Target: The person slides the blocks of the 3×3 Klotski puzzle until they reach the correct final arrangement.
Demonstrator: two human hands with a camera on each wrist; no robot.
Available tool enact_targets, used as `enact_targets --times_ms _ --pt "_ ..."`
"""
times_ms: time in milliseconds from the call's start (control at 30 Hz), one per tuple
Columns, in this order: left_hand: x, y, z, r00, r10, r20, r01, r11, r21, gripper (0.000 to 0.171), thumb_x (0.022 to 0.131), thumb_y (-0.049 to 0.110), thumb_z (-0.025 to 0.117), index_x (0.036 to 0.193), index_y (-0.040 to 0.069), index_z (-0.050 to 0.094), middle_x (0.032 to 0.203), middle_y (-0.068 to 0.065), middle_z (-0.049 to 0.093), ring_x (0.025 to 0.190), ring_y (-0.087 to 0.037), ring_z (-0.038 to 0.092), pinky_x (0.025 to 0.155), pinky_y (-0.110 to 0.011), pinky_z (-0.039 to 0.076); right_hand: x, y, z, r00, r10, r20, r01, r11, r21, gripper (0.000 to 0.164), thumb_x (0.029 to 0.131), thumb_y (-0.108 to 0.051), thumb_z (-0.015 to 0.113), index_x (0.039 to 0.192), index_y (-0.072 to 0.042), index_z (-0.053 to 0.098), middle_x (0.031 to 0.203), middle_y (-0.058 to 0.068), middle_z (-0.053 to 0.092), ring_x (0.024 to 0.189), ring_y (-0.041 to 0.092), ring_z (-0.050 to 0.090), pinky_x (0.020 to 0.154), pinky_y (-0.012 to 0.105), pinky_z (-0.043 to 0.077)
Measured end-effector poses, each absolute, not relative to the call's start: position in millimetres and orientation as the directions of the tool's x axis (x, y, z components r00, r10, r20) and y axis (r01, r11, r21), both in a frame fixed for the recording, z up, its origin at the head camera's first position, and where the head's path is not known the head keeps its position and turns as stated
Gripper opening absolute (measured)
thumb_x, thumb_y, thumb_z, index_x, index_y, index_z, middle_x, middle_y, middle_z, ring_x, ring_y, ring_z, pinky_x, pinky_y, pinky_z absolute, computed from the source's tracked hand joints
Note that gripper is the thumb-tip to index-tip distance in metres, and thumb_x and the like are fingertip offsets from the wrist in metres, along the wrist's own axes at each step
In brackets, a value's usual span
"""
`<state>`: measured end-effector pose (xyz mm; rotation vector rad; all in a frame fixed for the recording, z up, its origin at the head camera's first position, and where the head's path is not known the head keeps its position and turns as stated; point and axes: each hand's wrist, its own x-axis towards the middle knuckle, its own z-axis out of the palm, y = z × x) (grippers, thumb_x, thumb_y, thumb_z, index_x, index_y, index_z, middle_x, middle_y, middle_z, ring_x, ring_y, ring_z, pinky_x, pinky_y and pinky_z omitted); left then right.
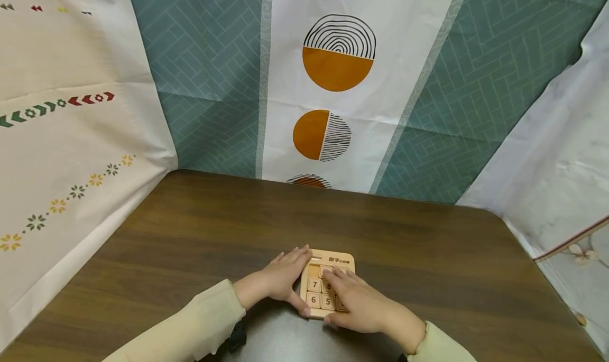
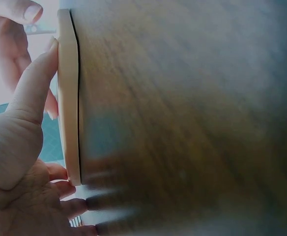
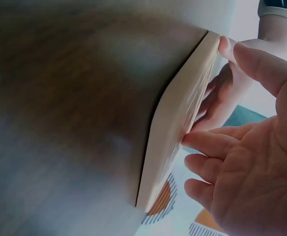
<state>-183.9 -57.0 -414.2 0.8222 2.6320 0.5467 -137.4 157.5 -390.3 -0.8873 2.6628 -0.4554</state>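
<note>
A wooden number sliding puzzle (image 1: 324,254) lies flat on the table, its light frame holding square numbered tiles (image 1: 314,285). Tiles 7, 6 and 5 can be read; others are partly covered by fingers. My left hand (image 1: 280,278) holds the puzzle's left side, thumb at the near corner and fingers by the far corner. In the left wrist view that thumb lies against the puzzle's edge (image 2: 71,98). My right hand (image 1: 363,305) reaches over the right side, fingertips touching the upper tiles. The right wrist view has its index fingertip on the puzzle's face (image 3: 183,132).
A dark brown wooden table (image 1: 228,209) spreads around the puzzle. Behind it hangs a patterned teal and white cloth (image 1: 209,87), with pale cloths (image 1: 62,140) at the left and right sides.
</note>
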Motion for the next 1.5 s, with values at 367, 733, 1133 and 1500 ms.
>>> enact_targets --times_ms 367,733,1133,1500 --pt "-183 -57 -413 -0.773 0.604 -0.196 0.471 0.752 0.461 0.121 0.059 0.055 0.084 0.15 0.003 0.023 0.158 -0.014 0.017 0.145 -0.034 0.018 0.114 -0.055 0.019 -142 143 -392 -0.735 -0.65 -0.193 -0.56 0.742 -0.368 0.084 0.084 -0.044 0.067 0.146 -0.001 0.032 0.151 0.017 0.035 0.14 0.036 0.029 0.113 0.053 0.024" --pt "-185 -55 -415 -0.782 0.596 -0.182 0.476 0.76 0.443 0.123 0.057 0.056 0.085 0.149 0.003 0.024 0.158 -0.014 0.019 0.144 -0.033 0.021 0.114 -0.054 0.02 -137 171 -383 -0.777 -0.611 -0.148 -0.509 0.75 -0.422 0.078 0.087 -0.043 0.064 0.143 0.003 0.035 0.148 0.019 0.038 0.141 0.039 0.026 0.112 0.056 0.023" --pt "-186 -57 -415 -0.785 0.589 -0.192 0.467 0.766 0.442 0.123 0.058 0.057 0.084 0.15 0.003 0.023 0.158 -0.014 0.018 0.144 -0.033 0.02 0.115 -0.054 0.019 -137 173 -389 -0.779 -0.603 -0.173 -0.483 0.752 -0.449 0.083 0.085 -0.044 0.065 0.145 0.004 0.032 0.149 0.024 0.035 0.14 0.041 0.028 0.111 0.058 0.023" --pt "-185 -56 -414 -0.781 0.593 -0.196 0.47 0.764 0.441 0.121 0.059 0.057 0.084 0.149 0.004 0.023 0.158 -0.013 0.018 0.144 -0.033 0.02 0.114 -0.054 0.02 -136 166 -387 -0.769 -0.616 -0.168 -0.497 0.743 -0.448 0.081 0.086 -0.043 0.065 0.145 0.003 0.033 0.149 0.021 0.036 0.14 0.042 0.027 0.11 0.058 0.024"
